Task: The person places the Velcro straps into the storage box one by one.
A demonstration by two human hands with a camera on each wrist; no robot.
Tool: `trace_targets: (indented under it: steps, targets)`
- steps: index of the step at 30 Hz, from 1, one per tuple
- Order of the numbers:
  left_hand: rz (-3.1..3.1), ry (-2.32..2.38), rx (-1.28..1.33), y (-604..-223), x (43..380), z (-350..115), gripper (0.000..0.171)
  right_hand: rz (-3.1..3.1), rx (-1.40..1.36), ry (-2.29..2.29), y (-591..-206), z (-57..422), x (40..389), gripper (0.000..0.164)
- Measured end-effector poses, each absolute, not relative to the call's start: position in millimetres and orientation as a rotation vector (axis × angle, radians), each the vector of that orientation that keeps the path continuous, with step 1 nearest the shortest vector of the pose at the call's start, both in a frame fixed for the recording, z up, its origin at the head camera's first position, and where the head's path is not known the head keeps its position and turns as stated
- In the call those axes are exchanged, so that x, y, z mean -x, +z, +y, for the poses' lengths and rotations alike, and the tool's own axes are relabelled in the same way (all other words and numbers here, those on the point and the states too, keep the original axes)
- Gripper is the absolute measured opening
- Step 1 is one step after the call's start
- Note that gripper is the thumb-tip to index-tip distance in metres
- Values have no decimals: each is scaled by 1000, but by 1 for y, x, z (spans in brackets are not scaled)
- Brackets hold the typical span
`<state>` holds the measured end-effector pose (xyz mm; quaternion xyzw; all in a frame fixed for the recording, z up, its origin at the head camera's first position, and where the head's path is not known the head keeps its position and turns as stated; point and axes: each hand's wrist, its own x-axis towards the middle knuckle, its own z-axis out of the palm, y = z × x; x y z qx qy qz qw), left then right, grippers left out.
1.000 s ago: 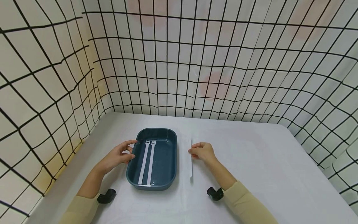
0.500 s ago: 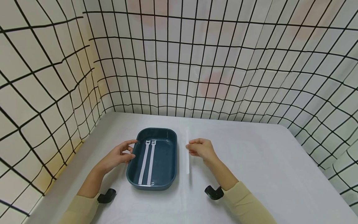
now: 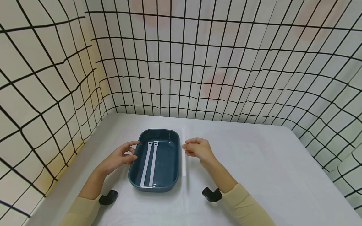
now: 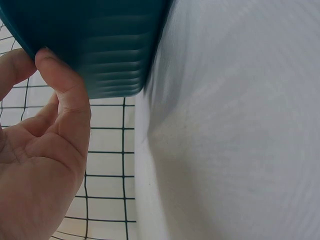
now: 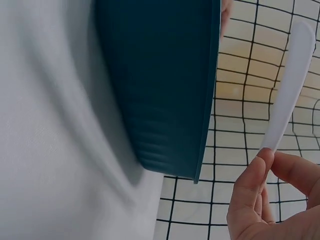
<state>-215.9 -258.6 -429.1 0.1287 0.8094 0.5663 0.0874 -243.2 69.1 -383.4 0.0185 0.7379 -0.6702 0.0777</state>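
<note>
A dark blue rectangular tray (image 3: 167,166) with rounded corners stands on the white table. Two white slotted-head cable straps (image 3: 152,166) lie side by side along its left half. My left hand (image 3: 121,157) holds the tray's left rim with thumb and index finger; in the left wrist view the thumb (image 4: 65,90) meets the rim edge. Just right of the tray, my right hand (image 3: 199,149) pinches another white cable strap (image 5: 290,85) between thumb and fingertips. In the head view this strap hangs lengthwise beside the tray's right rim, pale against the tablecloth.
Black grid-patterned white sheeting (image 3: 198,62) walls the table at the back and both sides. A black wrist camera (image 3: 108,197) sits by the left cuff, another black camera (image 3: 212,194) by the right. White tablecloth (image 3: 254,163) extends to the right.
My right hand has moved left toward the tray with the pinched strap, which has turned its flat side more to the head view. My left hand and the tray stay put.
</note>
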Motion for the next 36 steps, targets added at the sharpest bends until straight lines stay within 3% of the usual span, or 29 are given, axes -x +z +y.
trace_targets:
  steps: [36]
  targets:
    - [2401,1694,-389,-428,216,-259,59,2103,-8,-1998,-373,13,243,18]
